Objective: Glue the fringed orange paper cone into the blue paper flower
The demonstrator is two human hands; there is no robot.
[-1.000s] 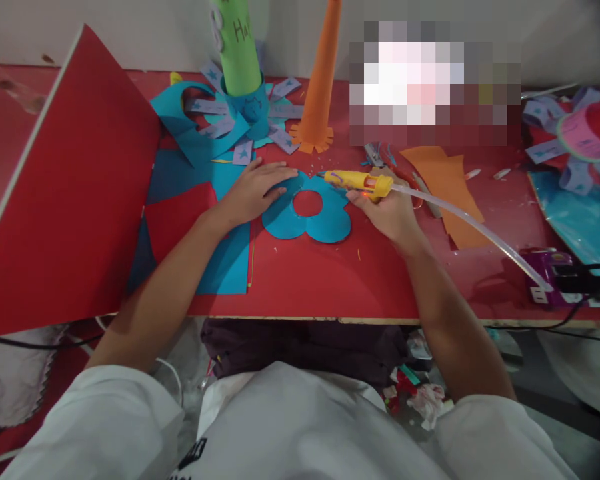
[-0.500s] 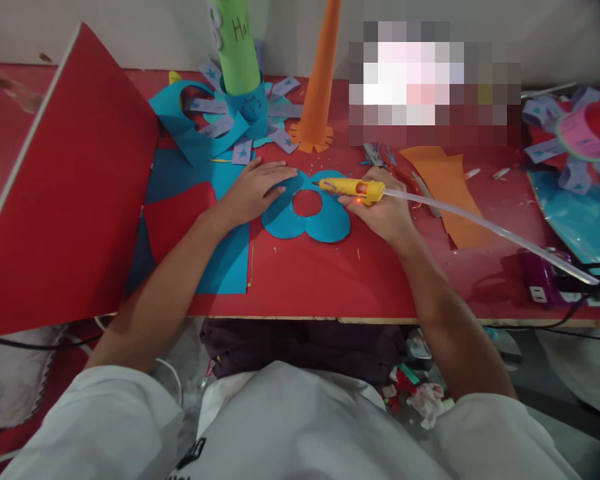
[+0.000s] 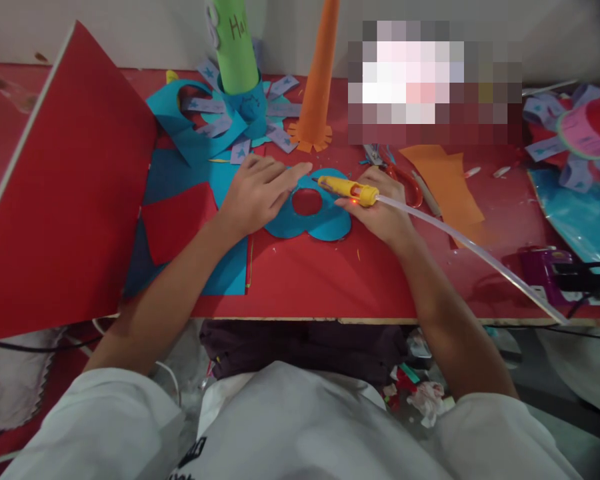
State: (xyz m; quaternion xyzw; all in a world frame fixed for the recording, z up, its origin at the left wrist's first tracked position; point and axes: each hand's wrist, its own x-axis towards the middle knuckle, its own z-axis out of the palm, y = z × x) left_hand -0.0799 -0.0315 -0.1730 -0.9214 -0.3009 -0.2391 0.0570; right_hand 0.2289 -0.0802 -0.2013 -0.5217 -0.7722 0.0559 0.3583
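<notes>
A blue paper flower (image 3: 329,227) with a round hole in its middle lies flat on the red table. My left hand (image 3: 257,193) is over the flower's left side, index finger stretched across the upper petals and the others bent; nothing shows in its grasp. In my right hand (image 3: 387,210) is a yellow glue gun (image 3: 350,190), its fingers wrapped around the handle. The nozzle points left, over the flower's upper part near my left index finger. A long clear glue stick trails out of the gun's back toward the lower right.
To the left stand a red board (image 3: 75,200) and blue sheets (image 3: 230,273) under a red piece (image 3: 180,223). Behind are a green tube (image 3: 237,47) and an orange cone (image 3: 317,100). Rightward lie scissors (image 3: 410,187), orange paper (image 3: 445,187) and a purple box (image 3: 547,270).
The glue gun has shifted left and slightly down, its glue stick swinging with it. My left hand has gone from lying flat to a raised shape with the index finger extended.
</notes>
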